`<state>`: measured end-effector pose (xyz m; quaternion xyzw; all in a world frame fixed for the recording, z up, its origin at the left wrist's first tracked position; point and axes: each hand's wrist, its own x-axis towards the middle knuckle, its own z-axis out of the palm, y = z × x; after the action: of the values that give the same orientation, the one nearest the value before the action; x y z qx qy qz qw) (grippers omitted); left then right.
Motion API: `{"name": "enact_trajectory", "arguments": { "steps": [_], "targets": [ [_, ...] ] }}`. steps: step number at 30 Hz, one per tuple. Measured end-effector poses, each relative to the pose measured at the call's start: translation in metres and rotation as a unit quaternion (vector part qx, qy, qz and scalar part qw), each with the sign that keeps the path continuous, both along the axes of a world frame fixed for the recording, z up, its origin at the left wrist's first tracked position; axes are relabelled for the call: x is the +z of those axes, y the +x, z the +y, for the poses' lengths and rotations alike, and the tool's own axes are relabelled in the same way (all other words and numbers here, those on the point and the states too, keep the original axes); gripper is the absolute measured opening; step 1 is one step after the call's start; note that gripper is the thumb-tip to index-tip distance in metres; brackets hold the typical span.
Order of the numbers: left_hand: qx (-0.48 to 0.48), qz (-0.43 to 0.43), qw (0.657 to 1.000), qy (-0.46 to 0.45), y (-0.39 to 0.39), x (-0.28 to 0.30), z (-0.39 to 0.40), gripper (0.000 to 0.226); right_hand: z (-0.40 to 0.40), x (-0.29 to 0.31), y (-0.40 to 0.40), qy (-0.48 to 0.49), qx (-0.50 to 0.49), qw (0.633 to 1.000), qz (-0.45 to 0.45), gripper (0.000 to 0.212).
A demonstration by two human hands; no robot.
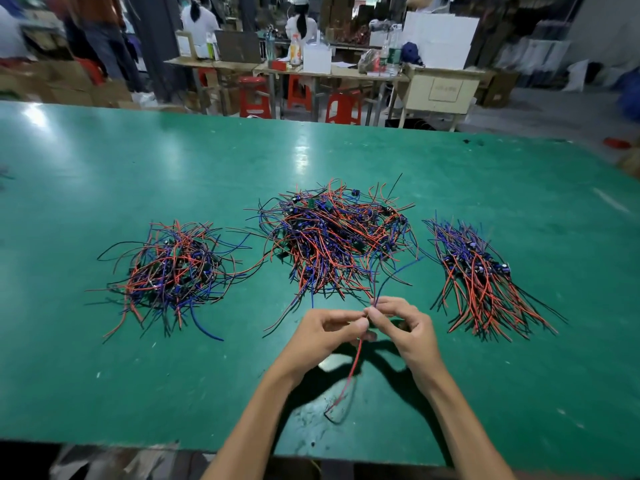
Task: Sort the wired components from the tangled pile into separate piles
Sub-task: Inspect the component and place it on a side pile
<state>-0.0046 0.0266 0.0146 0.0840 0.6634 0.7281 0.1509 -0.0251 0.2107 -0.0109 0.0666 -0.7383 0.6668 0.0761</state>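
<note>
One component's wires (pixel 356 362) are pinched by both the left hand (pixel 325 332) and the right hand (pixel 401 327); trailing blue leads could be snagged in the middle pile (pixel 332 237).

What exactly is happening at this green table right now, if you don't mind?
A person is sorting wired components. Both hands, left hand and right hand, pinch one wired piece above the green table. Beyond them lie a tangled middle pile, a left pile and a neater right pile.
</note>
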Motion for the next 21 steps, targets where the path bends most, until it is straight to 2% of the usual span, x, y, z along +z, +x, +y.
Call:
{"name": "enact_trajectory", "arguments": {
  "steps": [3, 6, 9, 11, 13, 15, 16, 17, 19, 21],
  "targets": [
    [-0.009, -0.018, 1.0, -0.017, 0.001, 0.005, -0.005, 0.023, -0.001, -0.001, 0.0, 0.063, -0.001, 0.997, 0.032, 0.015],
    [0.097, -0.011, 0.995, -0.01, -0.006, 0.026, -0.033, 0.029, 0.005, -0.004, 0.004, 0.071, -0.013, 0.997, 0.019, 0.034],
    [0.255, 0.038, 0.965, -0.036, -0.024, 0.055, -0.089, 0.031, 0.001, -0.007, 0.003, 0.067, -0.029, 0.997, -0.005, 0.015],
    [0.383, 0.071, 0.916, -0.093, -0.038, 0.069, -0.133, 0.03, -0.003, -0.01, 0.002, 0.1, -0.045, 0.994, -0.007, 0.018],
    [0.468, 0.066, 0.84, -0.268, -0.05, 0.07, -0.174, 0.038, -0.006, -0.01, -0.001, 0.134, -0.073, 0.988, -0.015, 0.019],
    [0.465, 0.025, 0.749, -0.471, -0.056, 0.063, -0.203, 0.047, -0.01, -0.009, -0.007, 0.151, -0.113, 0.981, -0.035, 0.024],
    [0.442, 0.008, 0.717, -0.538, -0.058, 0.058, -0.211, 0.05, -0.012, -0.007, -0.01, 0.168, -0.134, 0.975, -0.048, 0.029],
    [0.422, -0.001, 0.697, -0.58, -0.058, 0.053, -0.215, 0.055, -0.016, -0.005, -0.014, 0.204, -0.152, 0.965, -0.058, 0.033],
    [0.421, 0.012, 0.673, -0.608, -0.057, 0.043, -0.211, 0.06, -0.021, -0.004, -0.02, 0.28, -0.175, 0.942, -0.06, 0.03],
    [0.447, 0.063, 0.682, -0.575, -0.053, 0.037, -0.189, 0.051, -0.024, -0.004, -0.024, 0.307, -0.192, 0.931, -0.054, 0.023]
  ]
}}
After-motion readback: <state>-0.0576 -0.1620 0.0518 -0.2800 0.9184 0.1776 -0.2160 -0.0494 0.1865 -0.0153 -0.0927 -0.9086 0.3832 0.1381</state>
